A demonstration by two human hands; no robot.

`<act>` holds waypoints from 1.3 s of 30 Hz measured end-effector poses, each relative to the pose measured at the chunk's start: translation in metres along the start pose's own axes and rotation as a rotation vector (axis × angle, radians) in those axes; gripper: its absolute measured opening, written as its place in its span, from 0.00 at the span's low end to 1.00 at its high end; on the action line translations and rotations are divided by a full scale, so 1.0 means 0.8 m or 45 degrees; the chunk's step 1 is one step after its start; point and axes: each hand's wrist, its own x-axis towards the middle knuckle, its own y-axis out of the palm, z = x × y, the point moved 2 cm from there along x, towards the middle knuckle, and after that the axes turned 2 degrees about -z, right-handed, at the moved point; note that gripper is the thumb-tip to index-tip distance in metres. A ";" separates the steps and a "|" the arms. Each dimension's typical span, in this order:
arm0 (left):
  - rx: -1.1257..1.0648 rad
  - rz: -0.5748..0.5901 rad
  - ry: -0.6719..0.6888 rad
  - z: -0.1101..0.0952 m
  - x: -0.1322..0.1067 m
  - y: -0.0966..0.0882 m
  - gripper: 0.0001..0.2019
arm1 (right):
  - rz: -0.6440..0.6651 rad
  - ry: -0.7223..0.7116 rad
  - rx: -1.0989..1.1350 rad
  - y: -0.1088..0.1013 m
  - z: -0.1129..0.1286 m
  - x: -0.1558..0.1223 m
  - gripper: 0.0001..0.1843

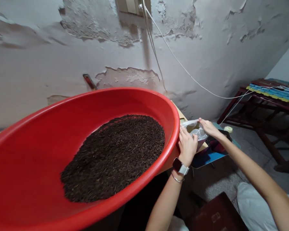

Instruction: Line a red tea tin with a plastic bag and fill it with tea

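A big red plastic basin fills the left half of the view, with a heap of dark brown loose material in its bottom. Just past its right rim, my left hand, with a watch and a bangle on the wrist, grips one side of a clear plastic bag. My right hand pinches the bag's opposite edge, so the mouth is held apart between them. The bag's contents are hard to make out.
A peeling plaster wall stands close behind, with a socket and white cables running right. A dark red wooden bench with a blue-yellow mat stands at the right. A blue surface and a small pale lid lie under the hands.
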 end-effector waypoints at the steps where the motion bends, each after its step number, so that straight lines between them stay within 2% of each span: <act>1: -0.004 0.007 -0.017 0.000 0.001 0.000 0.32 | -0.053 0.037 0.048 0.007 0.000 0.001 0.41; 4: 0.002 0.018 -0.032 0.004 0.003 0.001 0.33 | -0.117 0.102 0.268 0.020 -0.002 0.002 0.39; 8: 0.042 -0.011 -0.009 0.004 0.005 0.000 0.34 | -0.126 0.238 0.629 0.023 -0.008 0.002 0.35; 12: 0.118 0.008 -0.014 -0.003 0.008 -0.003 0.34 | -0.026 0.351 0.844 0.018 -0.008 0.005 0.29; 14: 0.158 0.016 -0.030 -0.005 0.009 -0.003 0.32 | 0.040 0.406 0.856 0.015 -0.005 0.010 0.24; 17: 0.155 -0.024 -0.002 -0.003 0.008 0.000 0.29 | 0.001 0.492 0.737 0.007 0.001 0.023 0.19; 22: 0.018 -0.096 0.152 0.012 0.004 0.008 0.28 | 0.042 0.531 0.461 -0.001 0.010 0.043 0.19; 25: -0.062 -0.099 0.212 0.023 0.002 0.012 0.27 | 0.062 0.434 0.406 -0.004 0.013 0.042 0.22; 28: -0.095 -0.125 0.336 0.032 -0.002 0.015 0.24 | 0.030 0.147 0.319 -0.012 0.022 0.029 0.24; 31: -0.085 -0.178 0.443 0.037 -0.006 0.016 0.22 | -0.040 -0.148 0.018 -0.025 0.037 0.011 0.24; 33: -0.085 -0.214 0.478 0.039 -0.009 0.015 0.20 | -0.080 -0.265 -0.174 -0.032 0.048 0.002 0.24; 36: -0.108 -0.253 0.554 0.036 -0.018 0.006 0.17 | -0.137 -0.309 -0.307 -0.037 0.058 -0.002 0.23; 39: -0.073 -0.314 0.701 0.030 -0.035 -0.010 0.15 | -0.187 -0.286 -0.369 -0.041 0.065 -0.003 0.23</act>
